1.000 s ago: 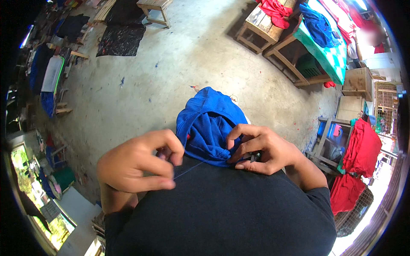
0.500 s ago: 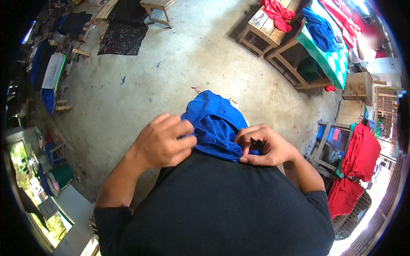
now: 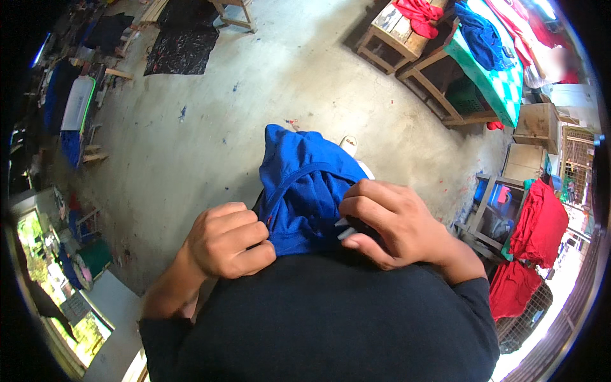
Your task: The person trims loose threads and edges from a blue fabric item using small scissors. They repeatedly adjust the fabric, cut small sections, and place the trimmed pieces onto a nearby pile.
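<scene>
A blue cloth garment (image 3: 299, 191) hangs in front of my black shirt, its curved hem or neckline turned toward me. My left hand (image 3: 232, 240) is closed in a fist at the garment's left edge, pinching the fabric; its fingertips are hidden. Close to the garment's right side, my right hand (image 3: 394, 223) curls around small thread snips (image 3: 345, 230). Two short blade tips stick out between thumb and fingers, pointing left at the cloth. The rest of the snips is hidden in the palm.
A wooden bench (image 3: 398, 38) with red cloth stands at the far right, beside a table (image 3: 487, 83) covered in green and piled with garments. Red garments (image 3: 540, 223) hang over a rack at right. A black plastic sheet (image 3: 184, 41) lies on the floor (image 3: 210, 127).
My left hand has come down and left, drawing the garment's left edge with it. The right hand has let the fabric edge go, and the snips' tips have swung toward the cloth.
</scene>
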Available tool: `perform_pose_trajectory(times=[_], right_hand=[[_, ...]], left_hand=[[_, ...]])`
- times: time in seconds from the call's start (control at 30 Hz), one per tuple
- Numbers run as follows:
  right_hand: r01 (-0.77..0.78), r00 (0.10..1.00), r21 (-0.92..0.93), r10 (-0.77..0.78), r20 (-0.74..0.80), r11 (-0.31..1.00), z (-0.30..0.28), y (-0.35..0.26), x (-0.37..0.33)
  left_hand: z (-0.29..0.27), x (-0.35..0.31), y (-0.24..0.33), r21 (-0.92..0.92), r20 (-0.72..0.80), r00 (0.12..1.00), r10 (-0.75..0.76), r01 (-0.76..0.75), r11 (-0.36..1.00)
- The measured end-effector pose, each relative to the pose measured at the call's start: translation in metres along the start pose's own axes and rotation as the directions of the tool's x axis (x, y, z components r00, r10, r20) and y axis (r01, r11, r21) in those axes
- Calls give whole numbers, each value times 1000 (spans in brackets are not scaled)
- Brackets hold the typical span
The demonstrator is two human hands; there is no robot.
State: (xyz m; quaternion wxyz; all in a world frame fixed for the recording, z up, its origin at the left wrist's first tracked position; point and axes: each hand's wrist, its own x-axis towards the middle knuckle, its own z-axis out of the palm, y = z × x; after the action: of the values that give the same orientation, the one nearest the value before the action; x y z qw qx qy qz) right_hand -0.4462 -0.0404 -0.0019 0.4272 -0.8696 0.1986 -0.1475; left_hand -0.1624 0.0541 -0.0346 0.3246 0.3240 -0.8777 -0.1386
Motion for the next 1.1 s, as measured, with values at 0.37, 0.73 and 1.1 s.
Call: perform_pose_trajectory(times=[0.37, 0.73, 1.1], right_hand=[[-158, 962, 354, 63, 267, 922, 15, 8, 6], [-162, 943, 168, 103, 316, 972, 6, -14, 17], [-183, 903, 77, 137, 406, 980, 12, -15, 35]], left_hand=[[-11, -6, 3, -108, 182, 976, -118, 139, 984], [-46, 3, 6, -723, 149, 967, -206, 249, 644], [-49, 32, 16, -869, -41, 965, -259, 93, 486]])
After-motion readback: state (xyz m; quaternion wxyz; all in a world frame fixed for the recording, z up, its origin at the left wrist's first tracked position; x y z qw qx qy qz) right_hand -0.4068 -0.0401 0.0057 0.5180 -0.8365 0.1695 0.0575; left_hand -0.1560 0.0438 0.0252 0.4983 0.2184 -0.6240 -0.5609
